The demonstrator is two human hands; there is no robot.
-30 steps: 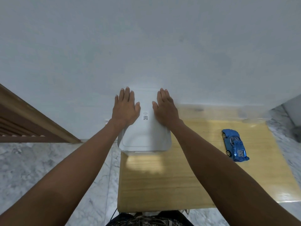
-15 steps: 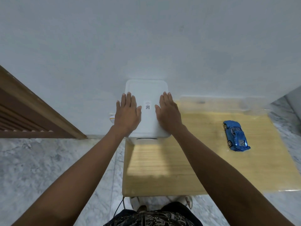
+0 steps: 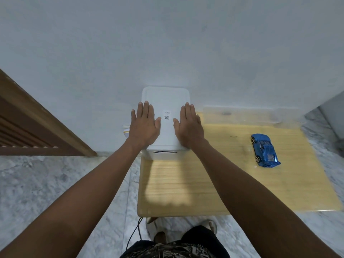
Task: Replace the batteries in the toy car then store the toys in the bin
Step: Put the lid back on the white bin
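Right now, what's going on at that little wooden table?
A person stands at the wooden table with both hands flat on the lid of a white bin at the table's far left corner, against the wall. The left hand and right hand lie palm down with straight fingers, either side of a small QR sticker. The lid is on. A blue toy car sits apart on the right side of the table, untouched and not yet stored.

Head view looks steeply down, close above table (image 3: 186,183)
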